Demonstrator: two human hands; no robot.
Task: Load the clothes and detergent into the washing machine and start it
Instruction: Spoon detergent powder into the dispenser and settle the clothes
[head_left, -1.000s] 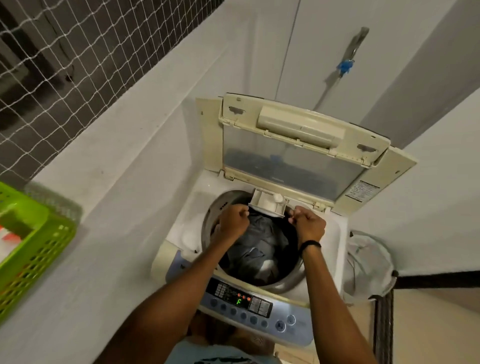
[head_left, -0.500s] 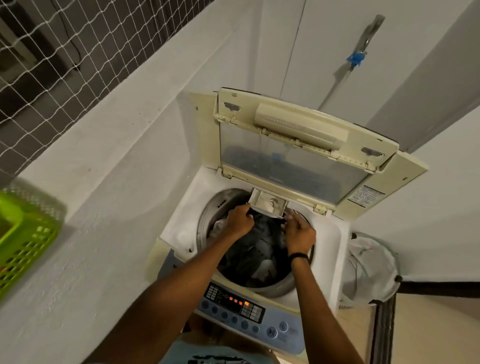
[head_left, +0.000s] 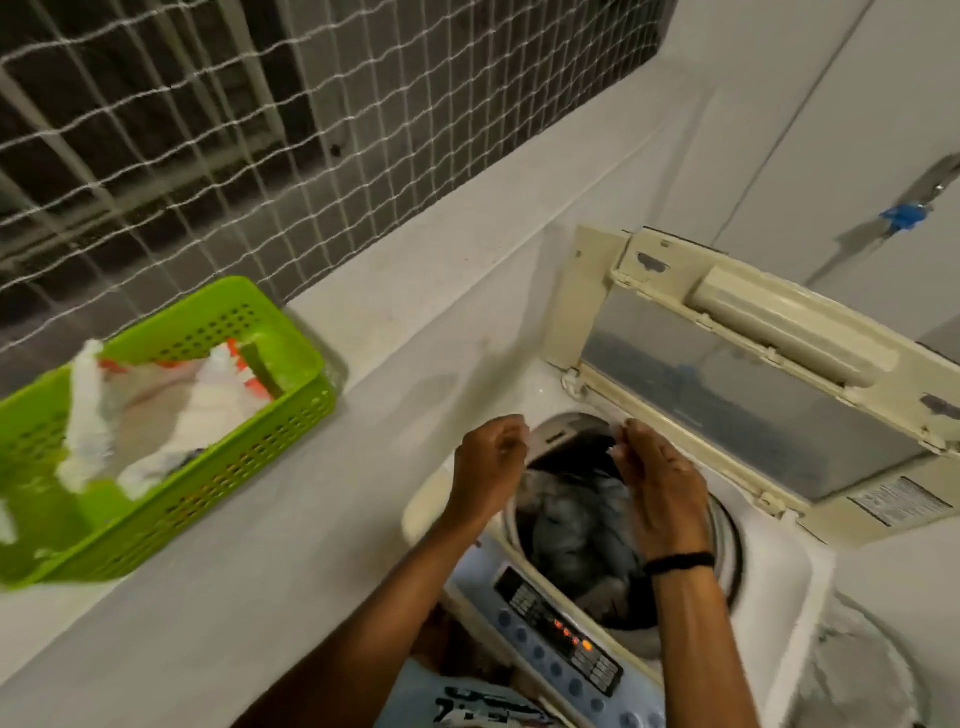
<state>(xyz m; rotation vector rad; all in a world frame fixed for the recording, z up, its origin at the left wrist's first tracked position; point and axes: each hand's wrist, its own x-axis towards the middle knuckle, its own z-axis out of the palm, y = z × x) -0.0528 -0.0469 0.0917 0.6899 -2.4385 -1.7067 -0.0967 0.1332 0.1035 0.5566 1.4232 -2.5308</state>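
Clothes lie in drum beneath left hand and right hand, both loosely curled, empty.

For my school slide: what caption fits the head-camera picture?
Left hand and right hand hover above the open washing machine holding dark clothes, green basket on the ledge beside it.

White top-loading washing machine, cream lid with clear window raised upright at rear, drum open. Dark grey crumpled clothes heaped inside drum. Blue control panel along front edge, orange lights lit.
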